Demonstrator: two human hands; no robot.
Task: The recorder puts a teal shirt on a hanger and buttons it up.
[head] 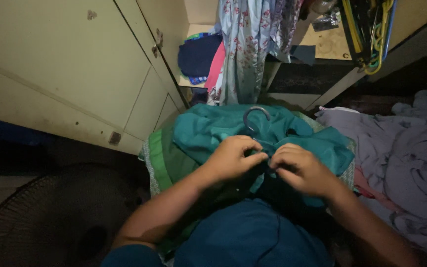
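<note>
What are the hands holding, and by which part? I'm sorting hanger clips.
Both the left hand and right hand pinch the teal garment at its neck, just below the hanger hook.

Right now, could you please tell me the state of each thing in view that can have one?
Teal garment: on a hanger, bunched on the lap.
Hanger hook: sticking up from the collar.
Left hand: pinching the fabric at the neck.
Right hand: pinching the same spot.
Wardrobe door: open.
Floral garment: hanging.
Grey cloth: crumpled in a heap.
</note>
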